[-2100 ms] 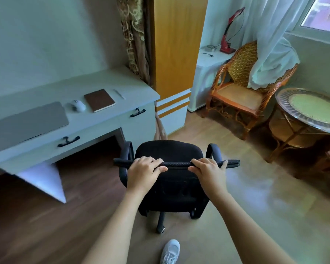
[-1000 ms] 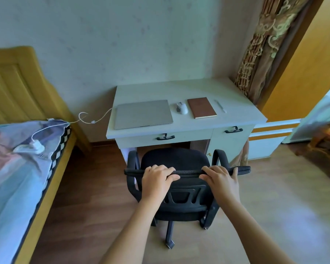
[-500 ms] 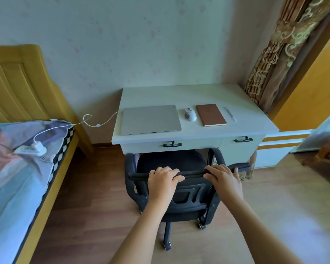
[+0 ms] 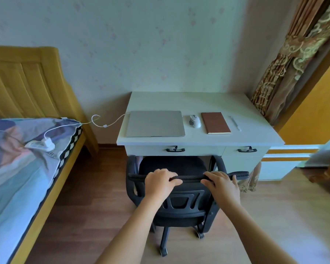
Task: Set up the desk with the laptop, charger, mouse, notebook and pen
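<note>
On the white desk (image 4: 179, 101) lie a closed grey laptop (image 4: 155, 123), a white mouse (image 4: 194, 121), a brown notebook (image 4: 215, 122) and a white pen (image 4: 235, 123), side by side from left to right. A white charger cable (image 4: 107, 122) runs from the laptop's left side to a charger brick (image 4: 49, 145) on the bed. My left hand (image 4: 159, 181) and my right hand (image 4: 222, 184) both grip the top edge of the black office chair's (image 4: 181, 202) backrest. The chair's seat sits partly under the desk.
A bed (image 4: 17, 178) with a yellow wooden headboard (image 4: 27, 82) stands to the left. A patterned curtain (image 4: 293, 54) and an orange wardrobe (image 4: 316, 111) are to the right of the desk. Two drawers with black handles (image 4: 175, 149) face me. The floor is wood.
I have turned from the wicker chair side to face the desk. The chair has rolled forward, its seat sliding under the desk, with both hands still on the backrest.
</note>
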Motion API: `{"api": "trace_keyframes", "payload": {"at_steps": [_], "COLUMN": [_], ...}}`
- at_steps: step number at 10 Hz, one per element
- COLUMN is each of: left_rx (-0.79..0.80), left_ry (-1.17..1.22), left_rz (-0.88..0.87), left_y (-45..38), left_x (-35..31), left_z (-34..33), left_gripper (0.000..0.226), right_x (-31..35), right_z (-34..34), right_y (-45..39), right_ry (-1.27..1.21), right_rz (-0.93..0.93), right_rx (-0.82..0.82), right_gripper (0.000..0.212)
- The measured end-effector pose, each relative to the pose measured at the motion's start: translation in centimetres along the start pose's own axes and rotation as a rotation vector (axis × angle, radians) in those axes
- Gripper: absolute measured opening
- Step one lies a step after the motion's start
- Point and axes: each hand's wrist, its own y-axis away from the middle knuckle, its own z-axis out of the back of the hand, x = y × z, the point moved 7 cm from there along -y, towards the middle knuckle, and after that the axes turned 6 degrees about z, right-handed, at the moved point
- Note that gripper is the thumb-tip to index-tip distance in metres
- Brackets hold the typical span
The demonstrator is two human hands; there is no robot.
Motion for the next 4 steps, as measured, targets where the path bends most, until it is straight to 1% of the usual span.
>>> {"api": "trace_keyframes", "payload": {"at_steps": [1, 2, 3, 4], "left_rx": [0.055, -0.026, -0.177, -0.46], "left_ry": [0.007, 0.011, 0.019, 0.039], "left_rz": [0.021, 0.011, -0.006, -0.156], "left_y": [-0.1, -0.2, -1.5, -2.6], "left_x": [-0.5, -2.1, -3.6, -6.5], "left_z": [0.7, 3.2, 7.3, 13.4], "left_gripper": [0.033, 0.022, 0.02, 0.018], "right_x": [0.3, 1.0, 2.1, 4.3], "right_z": [1.0, 3.4, 7.5, 13.3], "right_y": [-0.1, -0.4, -2.1, -3.5], "right_ry": [-0.034, -0.076, -0.06, -0.037], "right_rz": [-0.001, 0.016, 0.05, 0.178], "right_rx": [0.006, -0.073, -0.205, -0.485], "right_gripper": [0.033, 0.021, 0.018, 0.016]}}
